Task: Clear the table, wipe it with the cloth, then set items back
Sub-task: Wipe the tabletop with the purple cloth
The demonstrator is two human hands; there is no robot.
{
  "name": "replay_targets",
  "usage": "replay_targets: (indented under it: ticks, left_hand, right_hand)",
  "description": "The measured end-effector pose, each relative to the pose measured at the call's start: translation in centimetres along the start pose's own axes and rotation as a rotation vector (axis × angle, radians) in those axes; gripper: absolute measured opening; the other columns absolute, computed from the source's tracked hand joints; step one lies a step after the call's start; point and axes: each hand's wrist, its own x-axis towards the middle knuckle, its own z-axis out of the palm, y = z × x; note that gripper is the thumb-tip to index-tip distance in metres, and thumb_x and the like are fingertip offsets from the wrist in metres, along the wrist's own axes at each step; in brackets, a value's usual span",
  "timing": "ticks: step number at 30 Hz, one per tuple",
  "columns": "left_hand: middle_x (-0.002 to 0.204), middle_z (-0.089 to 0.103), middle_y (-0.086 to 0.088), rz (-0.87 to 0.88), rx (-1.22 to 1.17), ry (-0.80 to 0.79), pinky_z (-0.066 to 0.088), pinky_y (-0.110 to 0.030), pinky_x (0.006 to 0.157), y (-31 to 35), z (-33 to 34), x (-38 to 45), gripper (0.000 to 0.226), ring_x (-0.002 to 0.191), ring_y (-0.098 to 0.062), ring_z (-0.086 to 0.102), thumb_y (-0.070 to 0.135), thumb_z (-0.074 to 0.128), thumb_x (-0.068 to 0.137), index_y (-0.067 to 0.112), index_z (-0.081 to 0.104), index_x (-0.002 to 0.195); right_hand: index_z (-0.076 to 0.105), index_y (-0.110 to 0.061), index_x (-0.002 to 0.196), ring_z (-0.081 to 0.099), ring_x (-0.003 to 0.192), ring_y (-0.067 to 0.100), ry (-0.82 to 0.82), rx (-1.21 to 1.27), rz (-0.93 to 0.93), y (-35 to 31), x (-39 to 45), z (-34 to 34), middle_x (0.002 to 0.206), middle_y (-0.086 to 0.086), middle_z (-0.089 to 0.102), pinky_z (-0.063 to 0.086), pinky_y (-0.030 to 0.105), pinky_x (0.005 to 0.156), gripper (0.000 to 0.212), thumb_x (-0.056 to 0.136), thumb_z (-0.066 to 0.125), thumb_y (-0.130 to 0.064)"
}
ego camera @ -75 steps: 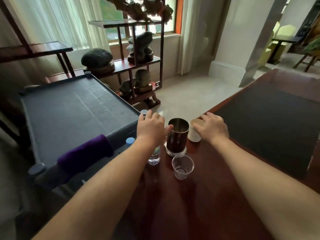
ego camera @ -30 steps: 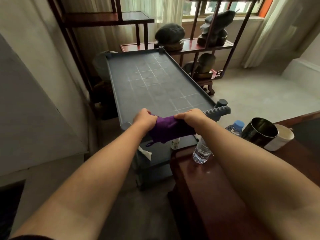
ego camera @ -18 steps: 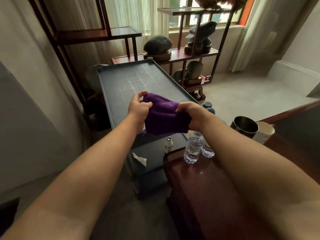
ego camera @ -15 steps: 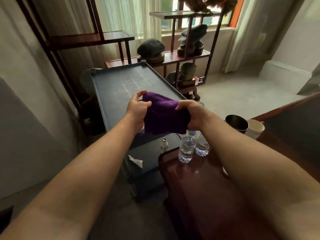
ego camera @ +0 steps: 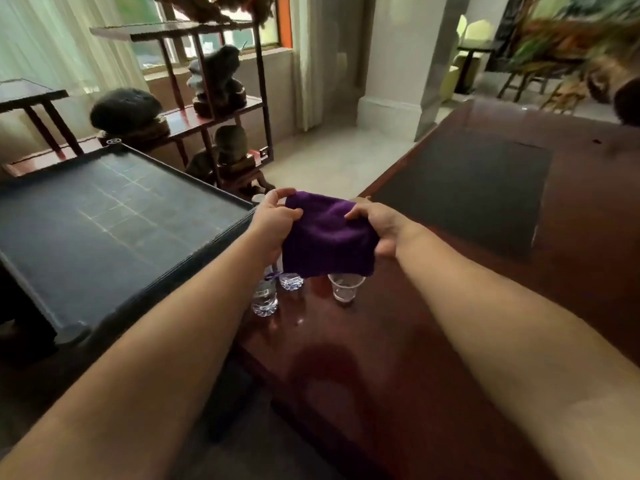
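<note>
A purple cloth [ego camera: 327, 237] hangs folded between both hands, above the near left corner of the dark red wooden table [ego camera: 398, 358]. My left hand [ego camera: 277, 220] pinches its left edge and my right hand [ego camera: 379, 225] grips its right edge. Below the cloth on the table stand two clear water bottles [ego camera: 265, 297] [ego camera: 291, 281], their tops hidden by the cloth and my left arm, and a clear plastic cup [ego camera: 345, 288]. The dark metal cup and the white cup are hidden behind the cloth.
A dark grey cart with a gridded top tray [ego camera: 104, 230] stands left of the table. A black mat [ego camera: 464, 192] lies on the table's far half. Behind the cart, a wooden shelf [ego camera: 214, 109] holds stones.
Both hands lifted the purple cloth off the cart handle and carried it right, over the table's corner. My view swung right with it, from the cart to the table.
</note>
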Motion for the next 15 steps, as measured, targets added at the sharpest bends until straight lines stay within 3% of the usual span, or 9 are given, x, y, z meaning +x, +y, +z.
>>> replay_targets:
  ticks: [4,7,9,11,15]
  left_hand:
    - [0.118,0.060,-0.010,-0.055,0.084,-0.161,0.057,-0.041,0.083,-2.2,5.8,-0.6,0.041,0.101,-0.025,0.061,-0.010,0.052,0.091,0.028,0.059,0.105]
    - [0.115,0.059,-0.003,-0.097,0.154,-0.287,0.059,-0.038,0.078,-4.2,9.6,-2.1,0.040,0.100,-0.022,0.062,-0.004,0.055,0.093,0.031,0.058,0.112]
    - [0.114,0.058,0.000,-0.113,0.209,-0.370,0.060,-0.035,0.078,-5.8,11.9,-3.4,0.041,0.101,-0.019,0.062,-0.001,0.056,0.094,0.030,0.057,0.120]
    - [0.110,0.059,0.001,-0.111,0.251,-0.439,0.057,-0.025,0.069,-7.6,14.1,-4.8,0.043,0.096,-0.014,0.062,-0.002,0.056,0.094,0.024,0.055,0.127]
    - [0.100,0.061,0.001,-0.166,0.258,-0.528,0.051,-0.016,0.050,-11.4,17.2,-7.9,0.042,0.081,-0.009,0.063,-0.007,0.054,0.092,0.019,0.056,0.124]
  right_hand:
    - [0.063,-0.017,0.109,0.065,0.100,0.035,0.196,0.056,0.014,2.1,-3.4,-5.7,0.110,0.015,0.070,0.053,0.046,0.089,0.036,0.074,0.058,-0.012]
    - [0.064,-0.017,0.109,0.067,0.092,0.033,0.376,0.101,0.041,4.3,-6.4,-9.2,0.105,0.014,0.071,0.056,0.041,0.081,0.037,0.073,0.060,-0.011]
    - [0.064,-0.015,0.106,0.066,0.089,0.032,0.479,0.113,0.060,6.2,-8.5,-11.2,0.103,0.013,0.072,0.054,0.039,0.085,0.033,0.073,0.060,-0.012]
    - [0.065,-0.015,0.104,0.065,0.089,0.031,0.552,0.133,0.088,8.4,-10.6,-13.0,0.101,0.012,0.072,0.049,0.041,0.094,0.030,0.075,0.060,-0.013]
    - [0.066,-0.012,0.107,0.067,0.089,0.032,0.646,0.195,0.147,12.8,-14.2,-15.6,0.098,0.014,0.073,0.051,0.042,0.091,0.030,0.077,0.061,-0.012]
